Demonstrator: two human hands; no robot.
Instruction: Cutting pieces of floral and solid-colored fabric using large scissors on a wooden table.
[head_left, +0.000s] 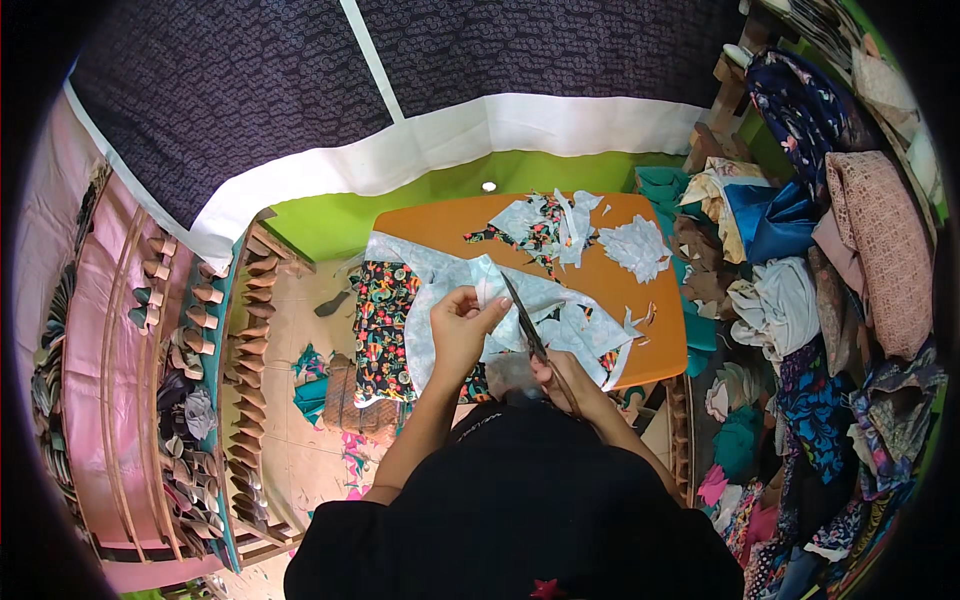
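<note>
My left hand (464,322) pinches a raised piece of pale fabric (487,282) between thumb and fingers. My right hand (562,378) is wrapped round the handles of large dark scissors (527,322). Their blades point up and away from me, right beside the pinched fabric; whether they touch it I cannot tell. Beneath my hands spreads a larger cloth, pale on its back, with a black, colourful floral face (384,312) showing at the left. Part of it hangs over the near edge of the orange table (655,330).
Cut scraps (636,248) lie in heaps on the table's far right. To the right, piles of folded and crumpled fabric (780,310) crowd in. Racks of wooden shoe lasts (250,375) stand to the left. More scraps (312,385) lie on the floor. A dark patterned curtain (540,50) hangs beyond.
</note>
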